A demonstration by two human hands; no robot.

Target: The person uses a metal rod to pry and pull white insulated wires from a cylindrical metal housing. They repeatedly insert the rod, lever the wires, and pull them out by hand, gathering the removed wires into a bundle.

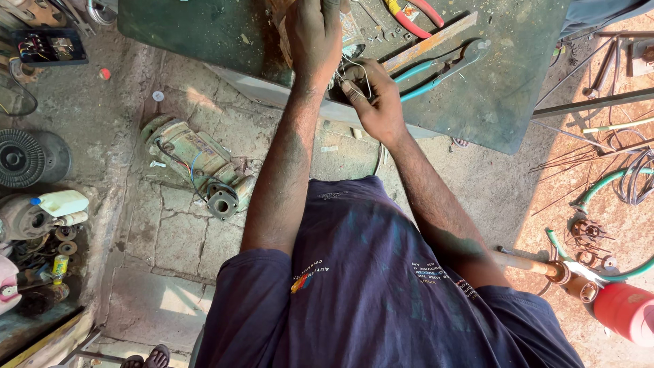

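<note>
Both hands at the bench (204,31) front edge. Left hand (313,34) closed on a rusty part (347,31), possibly a coil. Right hand (375,102) pinches thin wire (357,71) just beside it. Teal pliers (443,67) lie right of them. White bottle (63,202), blue cap, on the floor.

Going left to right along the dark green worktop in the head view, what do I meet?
Left hand on a worn cylindrical part → right hand pinching thin bare wire → flat rusty metal strip → teal-handled pliers, all on the dark green worktop. The red-handled pliers overlap the strip's span, so I left them out.
</note>
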